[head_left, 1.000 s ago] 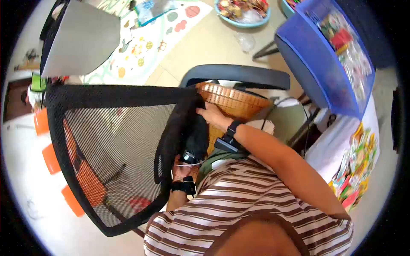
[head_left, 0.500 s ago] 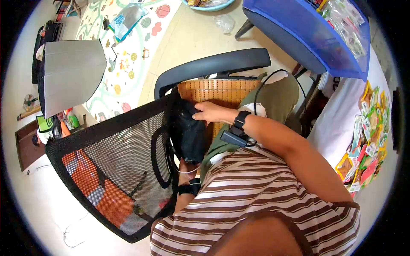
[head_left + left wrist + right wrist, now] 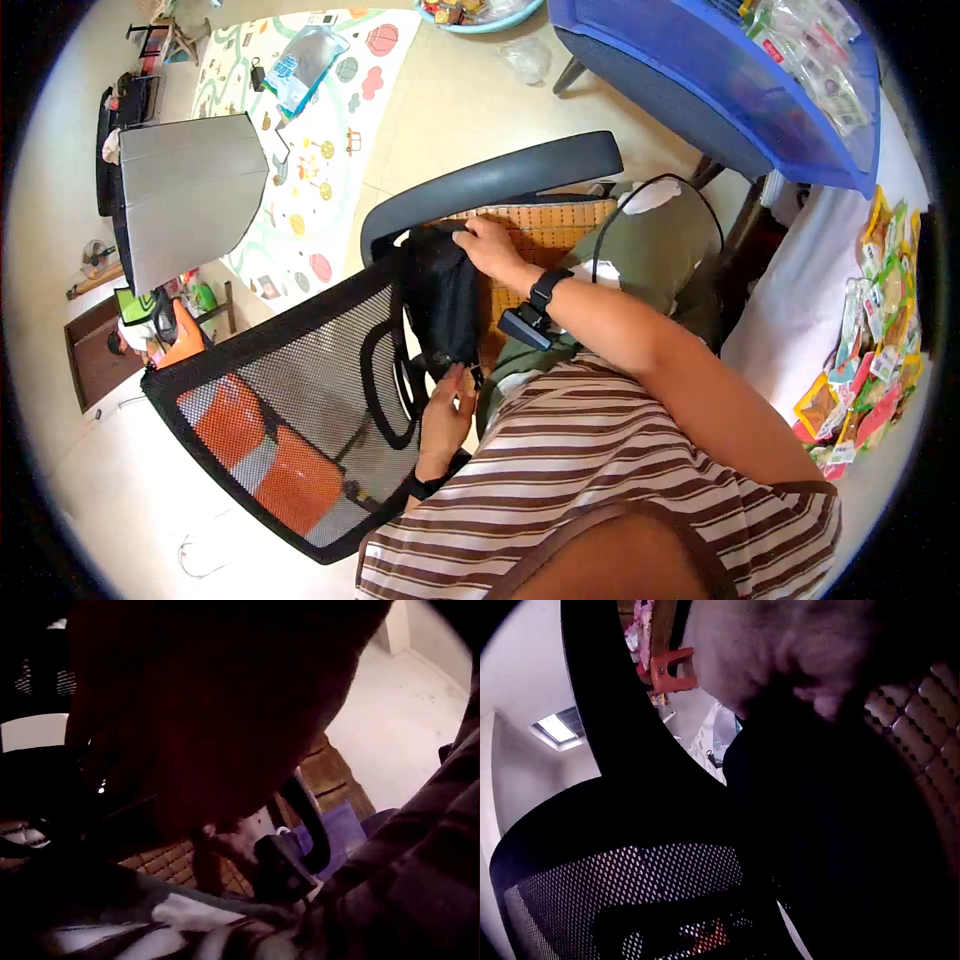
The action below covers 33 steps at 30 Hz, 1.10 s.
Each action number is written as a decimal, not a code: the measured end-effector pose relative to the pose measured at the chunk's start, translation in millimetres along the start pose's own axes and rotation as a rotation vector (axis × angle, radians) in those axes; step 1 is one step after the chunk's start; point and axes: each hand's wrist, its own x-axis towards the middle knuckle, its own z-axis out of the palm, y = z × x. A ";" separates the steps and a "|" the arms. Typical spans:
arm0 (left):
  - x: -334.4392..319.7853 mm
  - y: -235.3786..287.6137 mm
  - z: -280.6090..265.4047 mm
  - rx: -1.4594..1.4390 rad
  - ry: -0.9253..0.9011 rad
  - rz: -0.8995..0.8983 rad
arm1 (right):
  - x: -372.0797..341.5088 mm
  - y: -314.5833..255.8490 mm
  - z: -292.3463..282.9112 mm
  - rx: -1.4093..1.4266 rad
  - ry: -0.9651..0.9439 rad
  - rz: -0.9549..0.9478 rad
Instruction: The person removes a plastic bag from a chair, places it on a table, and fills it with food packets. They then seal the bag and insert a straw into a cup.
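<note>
A black fabric bag (image 3: 440,305) lies upright between the mesh chair back (image 3: 310,400) and a woven bamboo seat mat (image 3: 545,228). My right hand (image 3: 490,250) grips its top edge, fingers curled over the fabric. At its lower end, by a small metal fitting, my left hand (image 3: 445,420) holds it with the fingertips, which are partly hidden. In the right wrist view, my right hand (image 3: 780,652) is above the dark bag (image 3: 832,795). The left wrist view is very dark, with my left hand (image 3: 202,712) filling its middle and my right hand (image 3: 236,838) beyond.
A curved black armrest (image 3: 490,185) arches past the seat. A blue bin (image 3: 720,90) of packets rests on a dark chair at upper right, beside packets (image 3: 865,340) on white cloth. A grey box (image 3: 190,190) and patterned mat (image 3: 340,100) are at left, with a person in the background.
The head view has shifted. The chair back appears turned and lower, the bag shows more fully, and my left hand has come out into clearer view at the bag's lower end.
</note>
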 end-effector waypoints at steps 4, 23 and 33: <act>11.8 24.7 -20.3 0.248 -0.022 0.113 | 10.3 -1.5 -6.0 -0.062 0.013 -0.087; 227.5 285.8 -15.3 0.471 -0.309 0.790 | -270.9 -31.9 -303.5 -0.333 0.772 -0.065; 213.7 296.2 17.1 0.475 -0.352 0.805 | -397.1 55.6 -263.1 0.489 1.531 -0.051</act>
